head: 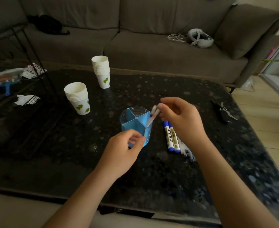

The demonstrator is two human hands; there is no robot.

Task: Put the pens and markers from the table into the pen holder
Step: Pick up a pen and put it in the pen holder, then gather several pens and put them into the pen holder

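A clear blue pen holder [132, 120] with divided compartments stands mid-table. My left hand [124, 150] curls around its near wall, steadying it. My right hand [179, 119] pinches the top of a white pen [152, 116] that leans tilted in the holder's right compartment. Two blue-capped markers [171, 137] lie side by side on the table just right of the holder, under my right wrist. More pens [187, 151] lie beside them, partly hidden by my forearm.
Two stacks of white paper cups [78, 97] [101, 71] stand left and behind the holder. A black wire rack [28, 99] with clutter fills the left side. Keys [223, 111] lie at the table's right edge. A grey sofa [135, 38] runs behind.
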